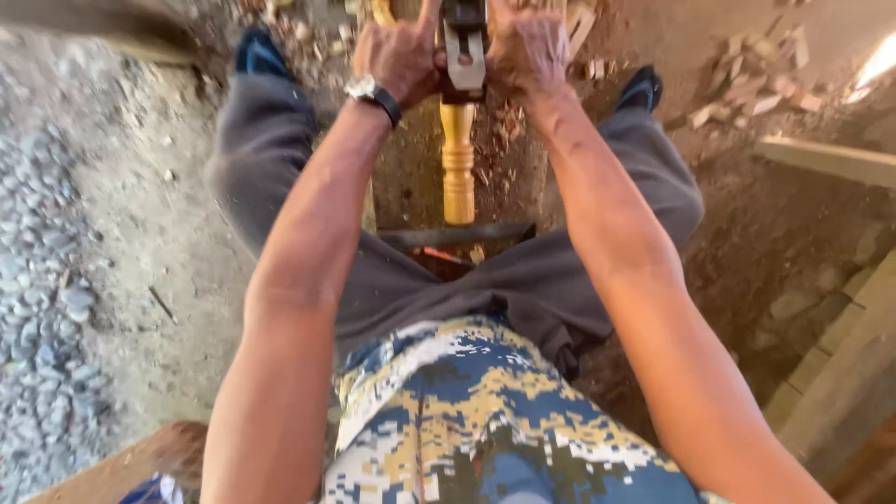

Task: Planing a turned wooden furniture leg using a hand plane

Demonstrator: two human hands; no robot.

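A turned yellow wooden spindle [458, 168] lies lengthwise on a wooden bench [411, 177] between my legs. On its far end sits a metal hand tool [464, 56] with a grey blade plate, at the top edge of the view. My left hand [401, 51], with a wristwatch, grips the tool's left side. My right hand [527, 47] grips its right side. The tool's upper part is cut off by the frame. Both arms stretch forward over my grey trousers.
Wood shavings lie on the bench around the spindle. Cut wood offcuts [747, 79] are heaped on the dirt at the upper right. Planks [826, 159] and stacked timber [840, 364] line the right side. Gravel [47, 308] covers the left.
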